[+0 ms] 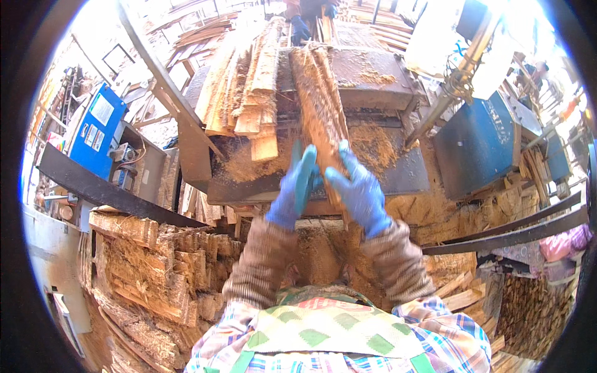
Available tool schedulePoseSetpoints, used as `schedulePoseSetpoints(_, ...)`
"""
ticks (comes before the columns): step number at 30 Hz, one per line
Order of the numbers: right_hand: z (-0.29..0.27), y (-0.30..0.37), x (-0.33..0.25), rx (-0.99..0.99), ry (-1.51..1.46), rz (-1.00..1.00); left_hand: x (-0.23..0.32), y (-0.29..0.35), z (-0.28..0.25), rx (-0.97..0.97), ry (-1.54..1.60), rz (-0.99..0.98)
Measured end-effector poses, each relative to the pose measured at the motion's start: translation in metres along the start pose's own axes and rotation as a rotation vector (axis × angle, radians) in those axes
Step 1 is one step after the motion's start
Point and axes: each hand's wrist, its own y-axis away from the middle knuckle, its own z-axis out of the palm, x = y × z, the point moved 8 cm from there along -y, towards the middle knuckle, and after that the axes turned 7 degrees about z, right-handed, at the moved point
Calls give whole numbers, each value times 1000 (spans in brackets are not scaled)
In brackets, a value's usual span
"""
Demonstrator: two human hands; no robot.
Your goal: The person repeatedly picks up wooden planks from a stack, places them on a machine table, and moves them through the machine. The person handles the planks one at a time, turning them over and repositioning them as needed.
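Observation:
A long rough board with bark on it (320, 102) lies lengthwise on the dark metal machine bed (407, 168), its near end pointing toward me. My left hand (297, 189), in a blue glove, is just left of that end with its fingers stretched out. On the other side, my right hand (360, 189), also gloved in blue, has its fingers extended and the thumb apart. Whether either palm touches the board I cannot tell. Left of the board rests a stack of sawn planks (252, 93). Motion slightly blurs the gloves.
Sawdust (376, 146) covers parts of the bed. Across the machine, a co-worker's gloved hand (300, 28) is near the board's far end. Blue machine housings stand left (99, 124) and right (479, 146). A pile of rough wood pieces (158, 267) sits at my left.

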Motion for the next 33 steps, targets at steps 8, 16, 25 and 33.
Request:
schedulePoseSetpoints(8, -15, 165, 83, -53, -73, -193, -96, 55, 82, -161, 538, -78)
schedulePoseSetpoints(16, -25, 211, 190, 16, -558, 420, -166, 131, 55, -63, 457, -424)
schedulePoseSetpoints(25, -44, 121, 157, 264, -174, -67, -146, 144, 69, -80, 544, -335)
schedulePoseSetpoints(33, -111, -152, 52, 320, -144, -161, -140, 145, 67, -156, 474, -278)
